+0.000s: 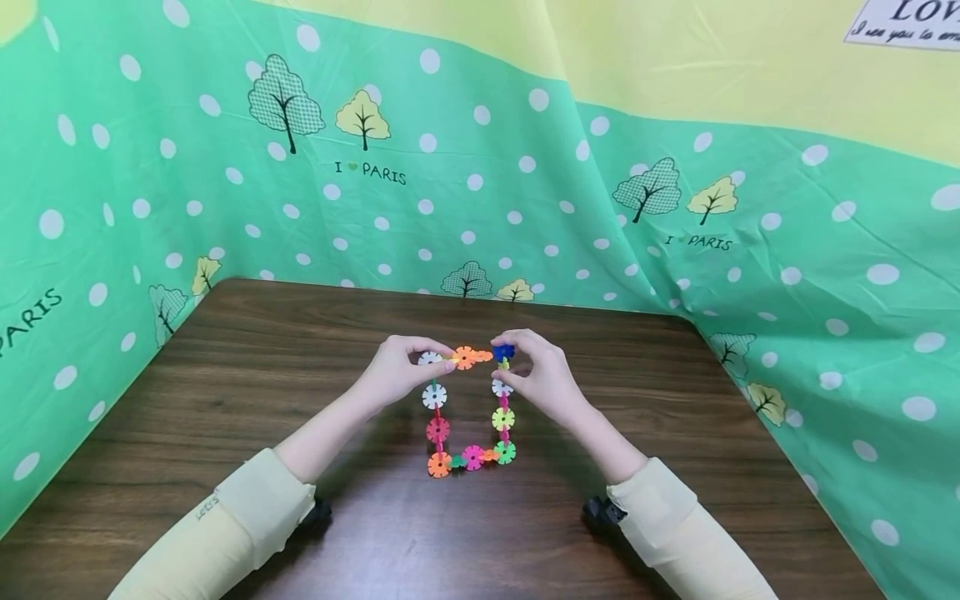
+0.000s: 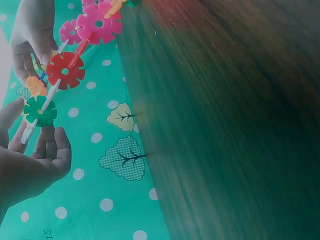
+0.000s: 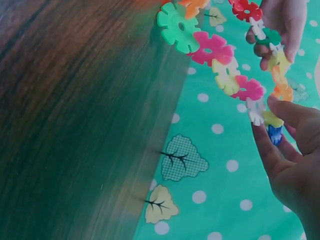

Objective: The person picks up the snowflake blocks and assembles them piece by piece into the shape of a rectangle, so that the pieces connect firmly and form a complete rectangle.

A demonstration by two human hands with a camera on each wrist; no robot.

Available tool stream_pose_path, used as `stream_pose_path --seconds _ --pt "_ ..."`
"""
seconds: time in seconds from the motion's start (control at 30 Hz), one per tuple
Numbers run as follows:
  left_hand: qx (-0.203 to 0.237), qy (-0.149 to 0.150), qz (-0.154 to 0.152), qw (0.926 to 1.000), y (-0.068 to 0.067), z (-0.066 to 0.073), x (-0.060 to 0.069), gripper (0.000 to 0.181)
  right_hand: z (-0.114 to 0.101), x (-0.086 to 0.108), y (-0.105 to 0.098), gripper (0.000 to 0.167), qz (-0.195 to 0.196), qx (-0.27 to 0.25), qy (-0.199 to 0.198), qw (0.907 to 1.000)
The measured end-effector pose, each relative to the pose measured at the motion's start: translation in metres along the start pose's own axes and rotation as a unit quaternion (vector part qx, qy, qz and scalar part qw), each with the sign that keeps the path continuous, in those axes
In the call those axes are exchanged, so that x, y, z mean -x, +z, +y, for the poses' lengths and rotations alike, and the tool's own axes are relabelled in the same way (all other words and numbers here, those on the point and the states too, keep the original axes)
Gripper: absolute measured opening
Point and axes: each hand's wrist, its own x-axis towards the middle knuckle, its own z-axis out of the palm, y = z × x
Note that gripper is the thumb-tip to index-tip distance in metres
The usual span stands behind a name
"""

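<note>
Slotted plastic flower discs in several colours are joined edge to edge into a roughly square loop, held up off the table. At its upper left corner my left hand (image 1: 393, 367) pinches the chain between thumb and fingers, near a white disc (image 1: 430, 358) and an orange disc (image 1: 464, 357). Opposite, my right hand (image 1: 543, 375) grips the upper right corner, around a blue disc (image 1: 503, 353). A green disc (image 2: 40, 111) shows by the left fingers in the left wrist view. The lower side hangs toward me, with an orange disc (image 1: 439, 465) and a green disc (image 1: 506, 452) at its corners.
The brown wooden table (image 1: 225, 400) extends around both arms. Behind it hangs a green and yellow curtain (image 1: 480, 225) with white dots and printed trees. Black devices (image 1: 604, 512) sit under the cuffs at both wrists.
</note>
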Motion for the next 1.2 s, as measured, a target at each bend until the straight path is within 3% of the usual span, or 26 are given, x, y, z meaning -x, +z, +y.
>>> stream_pose_path --seconds 0.5,0.77,0.97,1.2 --pt "-0.004 0.001 0.006 1.0 0.003 -0.004 -0.001 0.02 -0.005 0.001 0.002 0.037 -0.006 0.004 -0.043 0.999" --pt "-0.017 -0.003 0.007 0.9998 0.005 -0.003 -0.004 0.017 -0.007 -0.003 -0.005 0.024 0.016 0.012 0.015 0.9997" --pt "-0.017 0.002 0.002 0.9998 0.009 0.0 -0.01 0.023 -0.01 -0.005 -0.007 0.02 0.015 -0.025 0.053 0.9982" --pt "-0.012 0.009 0.022 0.9997 0.013 0.003 -0.014 0.027 -0.015 -0.008 -0.006 0.019 0.017 -0.06 0.084 0.9945"
